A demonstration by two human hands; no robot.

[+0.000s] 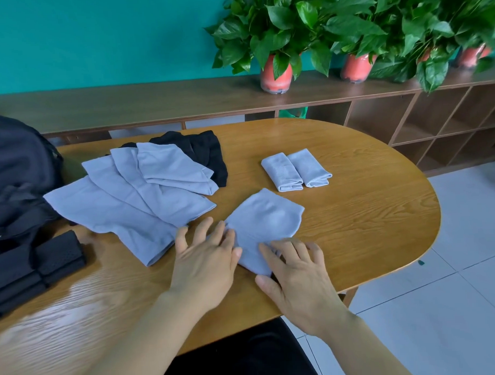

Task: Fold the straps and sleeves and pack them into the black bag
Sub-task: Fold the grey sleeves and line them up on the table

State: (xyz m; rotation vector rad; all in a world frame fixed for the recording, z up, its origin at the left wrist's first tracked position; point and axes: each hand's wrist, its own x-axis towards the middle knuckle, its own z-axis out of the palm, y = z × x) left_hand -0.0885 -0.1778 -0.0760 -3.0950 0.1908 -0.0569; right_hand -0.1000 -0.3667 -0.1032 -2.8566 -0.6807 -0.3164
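A grey sleeve [265, 220] lies partly folded on the wooden table [368, 211] in front of me. My left hand [206, 256] rests flat on its left edge with fingers spread. My right hand [297, 272] presses on its near corner, fingers straight. Several unfolded grey sleeves [129, 197] are fanned out to the left, over a heap of black fabric [205, 149]. Two folded grey sleeves [296, 170] lie side by side further back. Folded black straps [38, 264] are stacked at the near left. The black bag [15, 173] stands at the far left.
A long wooden shelf [153, 103] with open cubbies runs behind the table along a teal wall. Potted plants [275, 40] in red pots stand on it. White tiled floor [455, 306] lies to the right of the table's rounded end.
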